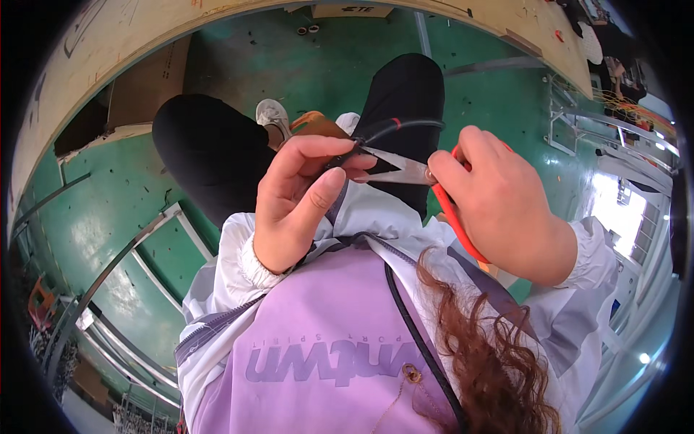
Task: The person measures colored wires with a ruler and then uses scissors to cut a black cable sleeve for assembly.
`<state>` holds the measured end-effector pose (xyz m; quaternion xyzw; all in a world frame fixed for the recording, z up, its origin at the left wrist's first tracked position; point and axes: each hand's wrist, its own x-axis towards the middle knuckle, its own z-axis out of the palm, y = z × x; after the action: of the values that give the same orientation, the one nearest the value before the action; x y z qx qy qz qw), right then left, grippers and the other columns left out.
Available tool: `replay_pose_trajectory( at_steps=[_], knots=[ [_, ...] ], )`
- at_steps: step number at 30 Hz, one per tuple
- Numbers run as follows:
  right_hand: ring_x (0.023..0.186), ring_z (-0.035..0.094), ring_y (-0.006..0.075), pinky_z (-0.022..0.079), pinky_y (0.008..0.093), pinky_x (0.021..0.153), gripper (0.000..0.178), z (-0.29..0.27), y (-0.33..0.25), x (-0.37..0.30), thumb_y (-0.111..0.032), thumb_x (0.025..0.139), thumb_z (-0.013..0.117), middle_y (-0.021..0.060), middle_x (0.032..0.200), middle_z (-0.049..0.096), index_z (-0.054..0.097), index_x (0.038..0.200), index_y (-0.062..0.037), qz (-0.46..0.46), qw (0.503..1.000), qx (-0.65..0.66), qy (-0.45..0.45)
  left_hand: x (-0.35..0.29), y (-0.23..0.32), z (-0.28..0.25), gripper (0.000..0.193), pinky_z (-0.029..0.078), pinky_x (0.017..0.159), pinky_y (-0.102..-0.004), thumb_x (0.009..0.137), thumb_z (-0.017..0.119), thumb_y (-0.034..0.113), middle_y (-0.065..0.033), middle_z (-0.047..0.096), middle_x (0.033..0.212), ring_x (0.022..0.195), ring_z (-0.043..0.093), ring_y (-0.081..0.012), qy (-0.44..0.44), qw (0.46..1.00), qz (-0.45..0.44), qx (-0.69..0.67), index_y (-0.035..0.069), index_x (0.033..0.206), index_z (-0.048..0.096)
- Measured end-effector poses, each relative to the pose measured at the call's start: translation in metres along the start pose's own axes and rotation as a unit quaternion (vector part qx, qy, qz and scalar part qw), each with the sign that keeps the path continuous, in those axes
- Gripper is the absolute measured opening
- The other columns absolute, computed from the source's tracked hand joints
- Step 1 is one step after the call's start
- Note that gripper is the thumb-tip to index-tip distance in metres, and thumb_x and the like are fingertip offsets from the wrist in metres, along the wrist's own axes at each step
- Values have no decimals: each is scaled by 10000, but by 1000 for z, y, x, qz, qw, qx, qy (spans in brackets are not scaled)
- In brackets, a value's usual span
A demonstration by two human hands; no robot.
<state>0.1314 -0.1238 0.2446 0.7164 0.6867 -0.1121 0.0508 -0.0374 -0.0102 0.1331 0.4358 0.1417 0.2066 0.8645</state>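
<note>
A black cable (423,124) with a red band near its middle curves to the right above my lap. Its near end is pinched in my left hand (300,192), between the fingertips and thumb. My right hand (499,195) grips scissors (405,171) with red handles. The metal blades are parted and point left, the upper tip close to the cable at my left fingertips. Whether that blade touches the cable, I cannot tell.
A wooden tabletop (144,40) curves along the far side. Below it stands a cardboard box (148,83) at the left. Metal frames (155,249) are at the left, and another metal rack (567,116) is at the right. The floor (238,54) is green.
</note>
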Motion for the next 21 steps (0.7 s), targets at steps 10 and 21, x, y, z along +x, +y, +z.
replay_pose_trajectory(
  at_steps=[10,21],
  knots=[
    [704,498,272,422,351,595,184,-11,1,13,-63,671,617,106,784,429,527,829,-43,-8,998,60,-25,-5,-2,-4,282,423,890,-316,880,467,22,-204,553,1077,987,559,-211,-2,998,66,9,-17,1120,324],
    [706,493,237,419,329,612,88,-15,32,28,-81,727,536,85,772,411,499,801,-50,-169,983,32,-65,-9,2,-13,347,459,818,-286,862,504,23,-176,578,993,928,615,-241,-65,979,93,172,-65,1153,335]
  ],
)
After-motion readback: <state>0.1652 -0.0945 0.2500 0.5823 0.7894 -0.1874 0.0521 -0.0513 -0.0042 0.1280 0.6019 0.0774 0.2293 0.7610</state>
